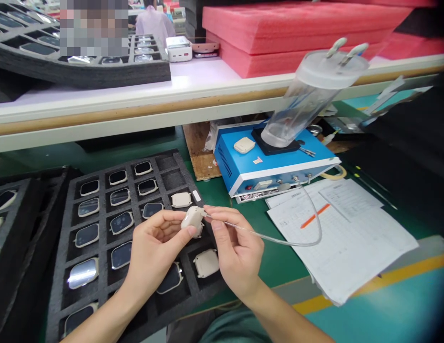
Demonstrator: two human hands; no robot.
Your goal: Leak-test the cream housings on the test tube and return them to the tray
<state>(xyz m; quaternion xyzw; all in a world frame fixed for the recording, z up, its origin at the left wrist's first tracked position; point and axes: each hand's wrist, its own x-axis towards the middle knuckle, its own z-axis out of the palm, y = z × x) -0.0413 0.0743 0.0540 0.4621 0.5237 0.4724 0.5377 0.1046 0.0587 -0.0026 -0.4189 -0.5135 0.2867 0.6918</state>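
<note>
My left hand (pixel 160 245) grips a cream watch case (pixel 191 218) between thumb and fingers, above a black foam tray (pixel 103 257). Close against the case, my right hand (pixel 239 247) pinches the end of a thin clear tube (pixel 264 236). The tip at the case is partly hidden by my fingers. From there the tube loops right and up to the front of a blue box-shaped device (pixel 231 162). Dark-screened watches fill several tray compartments. Cream watch cases (pixel 206 263) lie face down in the tray's right column.
A clear cylinder (pixel 296 105) and another cream watch case (pixel 244 145) stand on the blue device. Papers (pixel 336 238) lie at right. Behind runs a white shelf (pixel 193 88) with red foam blocks (pixel 243 52) and another foam tray (pixel 136 74). People are in the background.
</note>
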